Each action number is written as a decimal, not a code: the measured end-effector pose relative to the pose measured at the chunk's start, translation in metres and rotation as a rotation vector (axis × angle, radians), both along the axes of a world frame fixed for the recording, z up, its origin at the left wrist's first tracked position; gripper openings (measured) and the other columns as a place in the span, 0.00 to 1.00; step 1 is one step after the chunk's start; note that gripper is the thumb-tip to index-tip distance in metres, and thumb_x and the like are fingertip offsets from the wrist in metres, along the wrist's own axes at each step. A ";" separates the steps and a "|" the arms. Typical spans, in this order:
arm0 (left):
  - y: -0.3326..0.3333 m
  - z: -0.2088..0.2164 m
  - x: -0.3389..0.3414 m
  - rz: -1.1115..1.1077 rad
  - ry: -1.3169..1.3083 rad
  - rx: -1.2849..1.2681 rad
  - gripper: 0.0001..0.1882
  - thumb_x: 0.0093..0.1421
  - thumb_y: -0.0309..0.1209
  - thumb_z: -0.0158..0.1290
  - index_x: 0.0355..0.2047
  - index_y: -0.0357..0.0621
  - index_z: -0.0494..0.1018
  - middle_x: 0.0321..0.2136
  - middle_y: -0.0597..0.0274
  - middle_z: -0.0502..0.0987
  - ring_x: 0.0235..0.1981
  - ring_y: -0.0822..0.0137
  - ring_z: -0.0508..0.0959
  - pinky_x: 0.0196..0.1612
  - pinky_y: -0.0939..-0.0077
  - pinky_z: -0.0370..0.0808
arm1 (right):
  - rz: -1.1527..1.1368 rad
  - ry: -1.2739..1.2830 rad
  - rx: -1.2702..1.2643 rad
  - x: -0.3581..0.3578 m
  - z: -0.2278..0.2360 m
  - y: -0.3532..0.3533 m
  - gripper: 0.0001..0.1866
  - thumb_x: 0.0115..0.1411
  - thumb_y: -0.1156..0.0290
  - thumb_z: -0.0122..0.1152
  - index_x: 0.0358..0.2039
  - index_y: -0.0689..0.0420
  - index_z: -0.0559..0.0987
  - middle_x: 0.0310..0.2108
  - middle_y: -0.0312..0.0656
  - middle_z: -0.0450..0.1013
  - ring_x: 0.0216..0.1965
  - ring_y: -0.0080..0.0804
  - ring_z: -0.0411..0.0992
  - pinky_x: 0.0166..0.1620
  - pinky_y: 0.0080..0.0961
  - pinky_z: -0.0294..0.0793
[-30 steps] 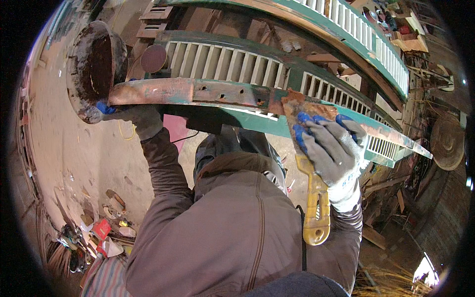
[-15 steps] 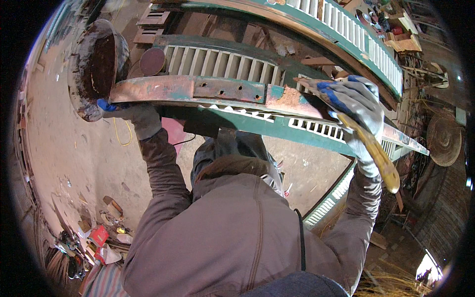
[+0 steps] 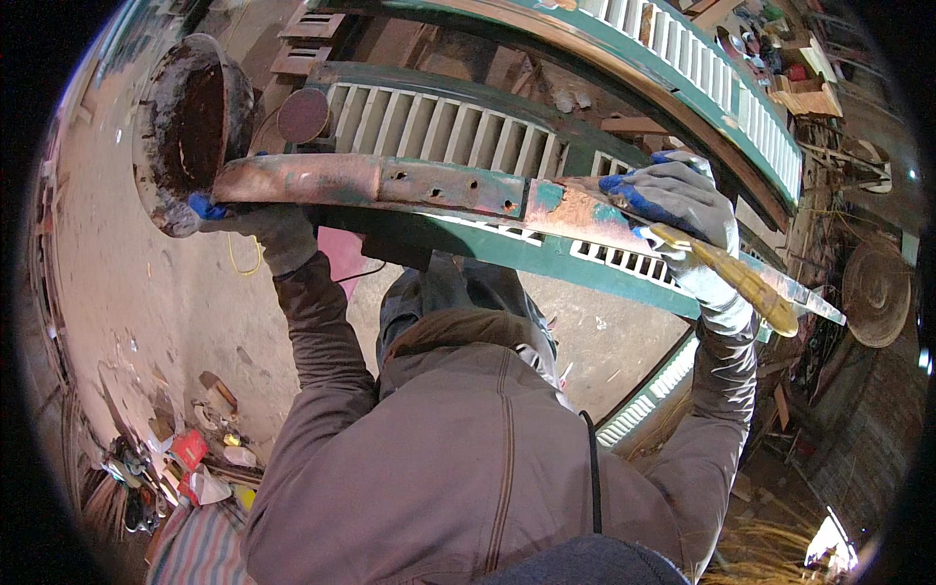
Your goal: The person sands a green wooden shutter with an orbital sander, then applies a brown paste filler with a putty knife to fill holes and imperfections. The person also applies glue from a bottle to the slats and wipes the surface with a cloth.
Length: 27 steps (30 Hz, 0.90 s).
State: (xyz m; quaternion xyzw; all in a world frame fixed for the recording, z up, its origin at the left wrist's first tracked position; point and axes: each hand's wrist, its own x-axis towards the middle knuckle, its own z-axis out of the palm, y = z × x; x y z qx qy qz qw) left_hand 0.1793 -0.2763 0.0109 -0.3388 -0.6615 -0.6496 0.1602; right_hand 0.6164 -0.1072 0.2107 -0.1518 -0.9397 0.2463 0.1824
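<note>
A long shutter edge [image 3: 341, 178] with peeling green paint and bare wood runs across in front of me. A metal plate [image 3: 448, 188] with several holes is set in it. My left hand [image 3: 273, 234], in a grey glove with blue fingertips, is closed around its left end from below. My right hand [image 3: 678, 210], gloved alike, grips a hand tool with a curved yellow handle [image 3: 746, 278] at the edge's right part. The glove mostly covers the tool's working end, which lies against the painted wood.
Green louvered shutters with pale slats [image 3: 444, 127] lie beyond, another [image 3: 736, 93] farther back. At left stands a rusty round basin [image 3: 185, 127], near a reddish disc [image 3: 303, 115]. A woven round tray [image 3: 876, 292] is at far right. Loose tools and a red item [image 3: 188, 447] litter the lower left floor.
My right hand has shifted slightly left and down along the edge, and the yellow handle has swung upward at its free end. The left hand stays at the left end.
</note>
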 end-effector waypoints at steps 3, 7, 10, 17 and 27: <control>-0.001 0.001 0.002 0.009 -0.006 0.006 0.30 0.69 0.49 0.54 0.59 0.37 0.63 0.51 0.47 0.72 0.47 0.54 0.77 0.53 0.53 0.76 | 0.057 0.010 -0.055 -0.003 0.003 0.003 0.20 0.63 0.51 0.60 0.39 0.55 0.83 0.44 0.45 0.83 0.45 0.47 0.81 0.54 0.43 0.73; -0.001 0.001 0.006 0.024 -0.012 0.009 0.30 0.69 0.49 0.54 0.59 0.37 0.64 0.50 0.46 0.72 0.46 0.53 0.77 0.52 0.53 0.76 | 0.072 -0.057 -0.093 0.001 -0.001 0.012 0.23 0.61 0.48 0.60 0.42 0.56 0.84 0.46 0.46 0.83 0.46 0.47 0.81 0.56 0.43 0.72; 0.000 0.002 0.007 0.025 -0.019 0.014 0.30 0.69 0.49 0.54 0.58 0.37 0.64 0.50 0.46 0.73 0.46 0.53 0.77 0.52 0.52 0.76 | 0.130 -0.101 -0.220 0.001 0.002 0.020 0.26 0.61 0.46 0.59 0.46 0.57 0.84 0.48 0.46 0.82 0.49 0.46 0.80 0.59 0.43 0.69; 0.002 0.003 0.008 0.022 -0.025 0.035 0.30 0.68 0.49 0.55 0.58 0.36 0.65 0.49 0.46 0.74 0.45 0.53 0.78 0.51 0.52 0.77 | 0.104 -0.097 -0.340 0.005 -0.005 0.025 0.26 0.64 0.47 0.60 0.45 0.59 0.84 0.47 0.49 0.82 0.47 0.46 0.81 0.61 0.46 0.67; -0.001 0.005 0.001 -0.019 0.084 -0.008 0.30 0.68 0.49 0.55 0.57 0.36 0.66 0.47 0.46 0.75 0.44 0.52 0.78 0.50 0.52 0.78 | -0.776 0.506 -0.155 0.107 -0.001 -0.045 0.19 0.70 0.64 0.55 0.53 0.64 0.78 0.53 0.47 0.78 0.50 0.43 0.77 0.59 0.38 0.71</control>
